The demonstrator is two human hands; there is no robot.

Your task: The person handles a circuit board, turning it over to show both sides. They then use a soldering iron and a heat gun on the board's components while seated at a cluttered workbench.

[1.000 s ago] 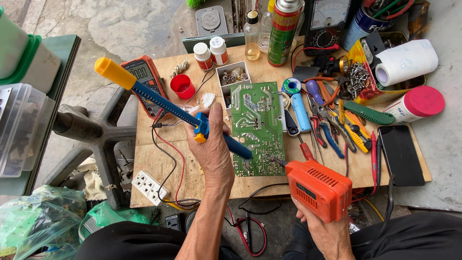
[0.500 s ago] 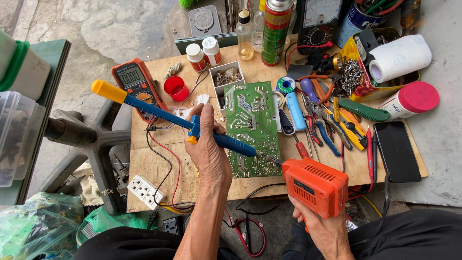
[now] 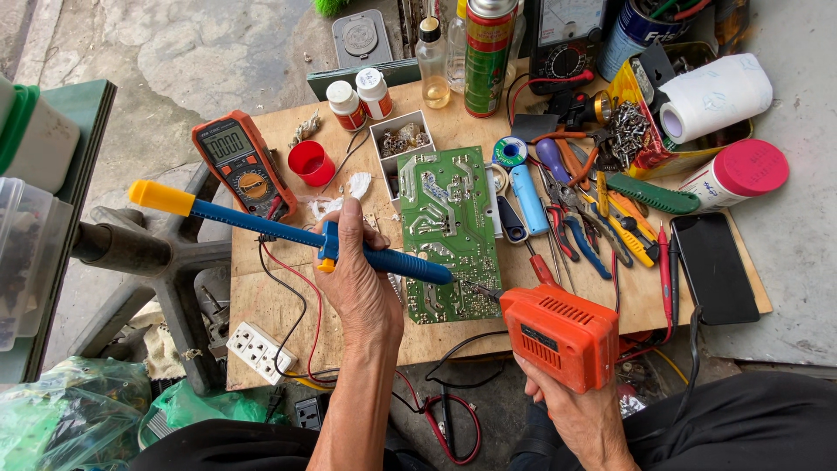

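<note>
Your left hand (image 3: 356, 283) is wrapped shut around the long blue plastic desoldering pump with a yellow plunger cap (image 3: 288, 234). The grip sits just behind the thicker blue barrel, with your thumb lying up along the body by the small yellow button. The pump lies nearly level, its yellow end out past the table's left edge and its tip touching the lower part of the green printed circuit board (image 3: 446, 231). Your forearm rises from the bottom of the view, wrist straight. The board lies flat on the bare plywood tabletop (image 3: 261, 305), solder side up. Your right hand (image 3: 571, 410) is closed on the grip of the orange pistol-shaped soldering gun (image 3: 558, 336), held below the table's near edge. Its thin metal tip points up-left to the board's lower right corner.
</note>
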